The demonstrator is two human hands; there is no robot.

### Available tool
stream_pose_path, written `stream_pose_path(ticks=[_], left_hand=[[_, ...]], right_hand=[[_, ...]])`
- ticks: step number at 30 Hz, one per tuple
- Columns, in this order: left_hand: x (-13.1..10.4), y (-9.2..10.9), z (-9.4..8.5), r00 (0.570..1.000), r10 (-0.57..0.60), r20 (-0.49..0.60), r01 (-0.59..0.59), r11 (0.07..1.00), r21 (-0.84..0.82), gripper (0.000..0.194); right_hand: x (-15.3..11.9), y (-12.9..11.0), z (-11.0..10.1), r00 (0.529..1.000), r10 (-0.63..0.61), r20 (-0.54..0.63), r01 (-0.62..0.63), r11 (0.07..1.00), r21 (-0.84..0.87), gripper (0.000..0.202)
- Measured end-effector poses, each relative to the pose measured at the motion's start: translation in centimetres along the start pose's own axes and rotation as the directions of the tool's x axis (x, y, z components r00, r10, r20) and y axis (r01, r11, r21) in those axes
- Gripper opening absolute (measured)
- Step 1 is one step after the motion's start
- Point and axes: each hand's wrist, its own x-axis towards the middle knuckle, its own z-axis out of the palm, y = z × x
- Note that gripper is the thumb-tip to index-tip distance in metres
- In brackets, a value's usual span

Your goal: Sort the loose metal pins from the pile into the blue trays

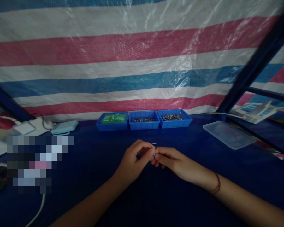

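Observation:
My left hand [138, 159] and my right hand [171, 159] meet fingertip to fingertip above the dark blue tabletop. Both are closed in a pinch around a small metal piece [154, 156], mostly covered by the thumbs and fingers. Just past the fingertips shows a thin silver pin [153, 143]; whether it lies on the table or is held I cannot tell. Behind the hands stand three blue bins in a row. The middle bin [144, 126] and the right bin [175, 123] contain many small metal pins. In the left bin [112, 127] is green material with pale pieces.
A clear plastic lid [229, 135] lies at the right, near papers [255, 112]. On the left are a light blue case [64, 127], a white charger [25, 127] and cables. Striped sheeting [132, 47] hangs behind the table, between blue metal frame posts [248, 69].

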Motion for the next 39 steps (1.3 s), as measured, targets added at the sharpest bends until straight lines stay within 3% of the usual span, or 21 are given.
stream_pose_path(ticks=[13, 18, 22, 28, 33, 36, 39], left_hand=[[0.0, -0.1, -0.1, 0.999, 0.033, -0.011, -0.033, 0.999, 0.043, 0.016], [0.1, 0.0, 0.0, 0.998, -0.002, -0.062, 0.009, 0.994, 0.109, 0.016], [0.1, -0.3, 0.1, 0.997, -0.051, -0.066, 0.057, 0.994, 0.093, 0.015], [-0.1, 0.2, 0.2, 0.996, -0.08, -0.032, 0.083, 0.994, 0.075, 0.016], [-0.2, 0.6, 0.4, 0.994, -0.101, 0.033, 0.099, 0.994, 0.037, 0.02], [-0.4, 0.4, 0.8, 0.99, -0.123, 0.066, 0.127, 0.99, -0.068, 0.023], [-0.6, 0.1, 1.1, 0.991, -0.119, 0.066, 0.125, 0.988, -0.094, 0.03]], right_hand=[[0.1, -0.3, 0.2, 0.998, 0.037, -0.05, -0.033, 0.996, 0.085, 0.02], [0.2, -0.4, 0.0, 0.975, 0.071, -0.212, -0.048, 0.992, 0.114, 0.015], [0.1, -0.5, -0.2, 0.943, -0.001, -0.333, 0.031, 0.996, 0.085, 0.016], [-0.1, -0.7, -0.1, 0.921, -0.102, -0.376, 0.122, 0.992, 0.029, 0.02], [-0.4, -0.8, -0.3, 0.894, -0.226, -0.387, 0.146, 0.963, -0.224, 0.021], [0.1, -0.9, -1.7, 0.843, -0.308, -0.44, 0.164, 0.928, -0.336, 0.023], [0.9, -0.5, -4.5, 0.685, -0.396, -0.612, 0.161, 0.901, -0.403, 0.023]])
